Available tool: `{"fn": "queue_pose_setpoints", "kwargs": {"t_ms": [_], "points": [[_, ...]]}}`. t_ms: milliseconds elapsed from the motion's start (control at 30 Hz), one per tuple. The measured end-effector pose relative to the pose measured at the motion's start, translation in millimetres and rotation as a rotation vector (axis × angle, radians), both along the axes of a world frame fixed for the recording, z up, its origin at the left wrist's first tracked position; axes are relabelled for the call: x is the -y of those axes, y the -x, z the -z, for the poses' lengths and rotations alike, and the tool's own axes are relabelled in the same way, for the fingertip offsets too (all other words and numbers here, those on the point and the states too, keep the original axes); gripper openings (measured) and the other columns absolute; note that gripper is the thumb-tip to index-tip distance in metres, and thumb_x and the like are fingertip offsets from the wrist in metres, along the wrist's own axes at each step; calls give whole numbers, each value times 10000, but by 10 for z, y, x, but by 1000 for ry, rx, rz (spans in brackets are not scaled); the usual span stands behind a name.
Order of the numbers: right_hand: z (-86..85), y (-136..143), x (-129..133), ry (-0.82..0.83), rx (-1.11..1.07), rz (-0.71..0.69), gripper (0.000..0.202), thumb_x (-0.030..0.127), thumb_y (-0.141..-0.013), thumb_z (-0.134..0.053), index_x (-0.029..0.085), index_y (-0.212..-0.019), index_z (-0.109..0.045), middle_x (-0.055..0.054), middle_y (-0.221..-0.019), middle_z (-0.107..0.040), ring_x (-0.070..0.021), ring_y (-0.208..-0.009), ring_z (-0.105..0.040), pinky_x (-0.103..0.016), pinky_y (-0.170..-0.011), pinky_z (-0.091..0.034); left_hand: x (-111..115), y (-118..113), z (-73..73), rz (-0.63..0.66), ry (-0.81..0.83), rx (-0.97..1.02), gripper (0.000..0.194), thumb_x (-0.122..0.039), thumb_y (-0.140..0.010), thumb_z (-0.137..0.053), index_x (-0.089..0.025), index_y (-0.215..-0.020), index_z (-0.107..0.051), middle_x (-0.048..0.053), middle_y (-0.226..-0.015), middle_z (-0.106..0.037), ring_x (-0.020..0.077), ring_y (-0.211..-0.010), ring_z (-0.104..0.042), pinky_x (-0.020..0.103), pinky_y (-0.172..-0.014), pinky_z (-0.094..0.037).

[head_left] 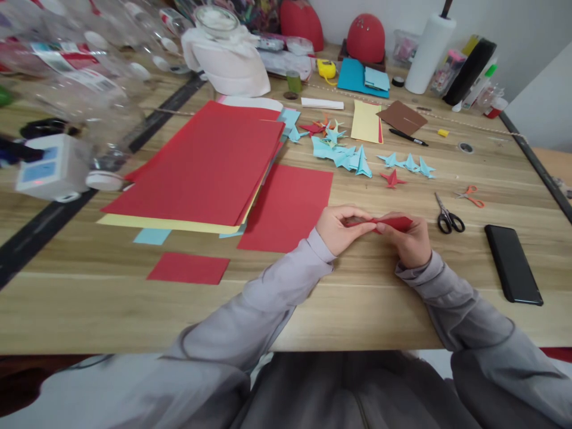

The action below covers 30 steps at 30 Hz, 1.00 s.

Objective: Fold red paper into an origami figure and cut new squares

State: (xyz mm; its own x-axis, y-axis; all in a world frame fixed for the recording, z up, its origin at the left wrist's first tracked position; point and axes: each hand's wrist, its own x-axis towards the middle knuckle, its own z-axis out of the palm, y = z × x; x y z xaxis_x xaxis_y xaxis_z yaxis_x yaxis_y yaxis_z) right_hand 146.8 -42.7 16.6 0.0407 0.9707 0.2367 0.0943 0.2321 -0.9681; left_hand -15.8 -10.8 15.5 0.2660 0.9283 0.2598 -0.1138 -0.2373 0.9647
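Observation:
Between my two hands is a small folded piece of red paper [397,223], held just above the table. My left hand [342,228] pinches its left end with thumb and fingers. On the other end, my right hand [410,238] grips it, the thumbs nearly meeting at the middle. Fingers hide part of the folds. A flat red sheet [290,202] lies beside my left hand, partly under a stack of large red sheets [196,161]. Beyond my hands sit a small red folded paper crane [392,179] and several light blue ones [410,163].
Black-handled scissors [448,219], small orange scissors [470,195] and a black phone [513,264] lie to the right. A red paper rectangle [189,268] is at front left. Plastic bottles [89,89] crowd the far left. A yellow tape measure [326,70] and paper roll [430,53] stand behind.

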Motion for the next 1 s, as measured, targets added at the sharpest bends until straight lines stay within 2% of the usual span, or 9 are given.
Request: {"fn": "queue_pose_setpoints", "kwargs": {"t_ms": [133,233,500,700,867,1000], "points": [[-12,8,12,-2,32,-27,97,289,-675,-783,208,-701,-735,-8,-674,-715,-131,-613,-618,-266,-613,-500,16,2,-13,3,5,-55,109,-248,-677,-754,-144,-688,-722,48,-686,-692,114,-582,-586,241,-551,-468],[-20,16,15,14,38,-16,117,297,-662,-788,201,-692,-729,-11,-673,-713,-133,-611,-611,-269,-611,-497,24,7,-22,11,28,-73,112,-254,-698,-731,-143,-680,-719,36,-635,-676,113,-563,-574,241,-548,-454],[-22,19,19,40,31,35,149,286,-671,-777,190,-594,-693,9,-578,-661,-109,-533,-551,-242,-517,-447,7,6,-20,25,119,-46,209,-355,-690,-744,-147,-709,-732,58,-698,-722,138,-617,-633,261,-601,-514],[51,-18,-1,41,-26,58,165,308,-681,-780,193,-600,-694,13,-591,-664,-111,-544,-568,-238,-523,-452,15,-29,10,8,165,-34,317,-340,-536,-845,-144,-759,-733,73,-782,-746,188,-728,-696,313,-724,-574],[79,-25,-10,46,-19,40,148,331,-672,-789,202,-690,-719,1,-687,-705,-127,-619,-611,-253,-593,-490,37,-35,-5,34,231,5,299,-376,-562,-828,-131,-681,-703,40,-589,-689,142,-513,-639,275,-557,-555],[41,-5,7,61,9,22,168,351,-666,-789,201,-705,-725,-15,-690,-714,-138,-619,-618,-270,-598,-501,50,-32,-47,68,245,7,289,-367,-552,-838,-134,-638,-690,20,-527,-651,126,-481,-618,244,-516,-521]]}}
